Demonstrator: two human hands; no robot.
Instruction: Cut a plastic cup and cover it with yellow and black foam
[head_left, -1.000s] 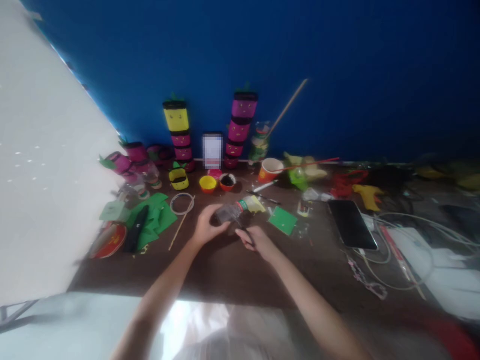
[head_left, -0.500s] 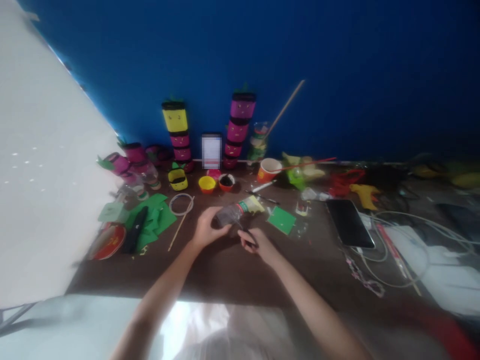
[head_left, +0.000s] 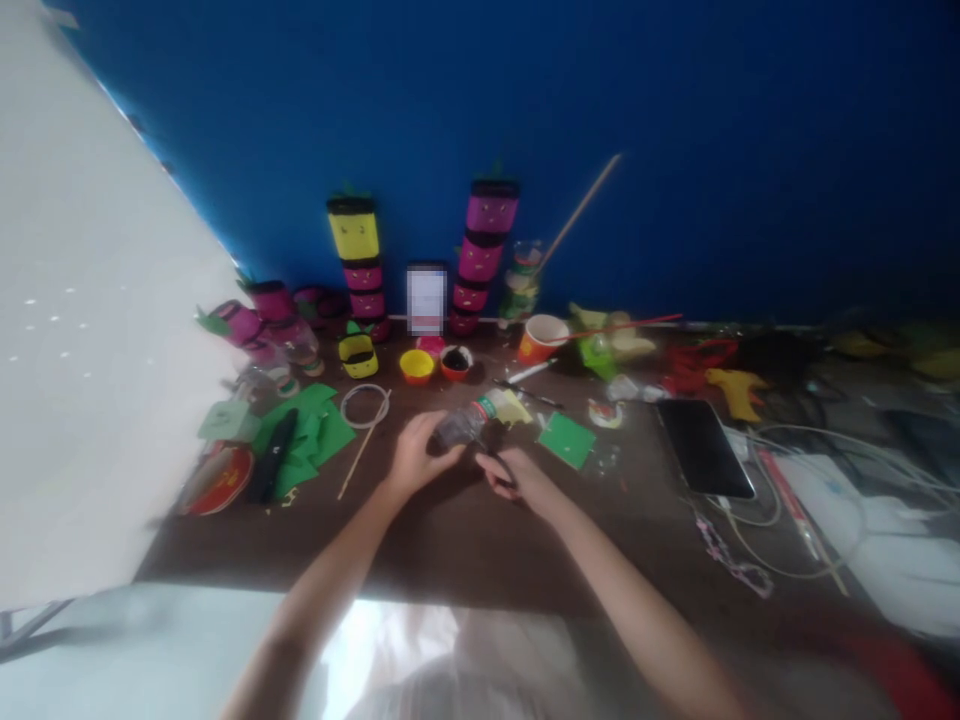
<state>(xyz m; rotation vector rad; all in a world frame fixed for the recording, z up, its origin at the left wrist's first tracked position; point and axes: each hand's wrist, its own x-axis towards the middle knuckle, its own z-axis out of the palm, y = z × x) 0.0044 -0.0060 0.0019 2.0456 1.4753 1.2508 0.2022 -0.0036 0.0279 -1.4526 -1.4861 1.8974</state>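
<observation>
Brown table (head_left: 435, 560): left grip (head_left: 416, 452) pinching one clear bottle (head_left: 459, 428), right grip (head_left: 525, 482) closed on one dark tool (head_left: 505, 466) (blurred).

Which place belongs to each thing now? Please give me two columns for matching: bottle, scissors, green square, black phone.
Things:
1. Clear bottle
2. Dark-handled scissors
3. Green square
4. Large black phone

Places:
A. Beside the white cables
B. In the left hand
C. Between the hands and the large black phone, flat on the table
D. In the right hand

Pairs: 1-B; 2-D; 3-C; 4-A
</observation>
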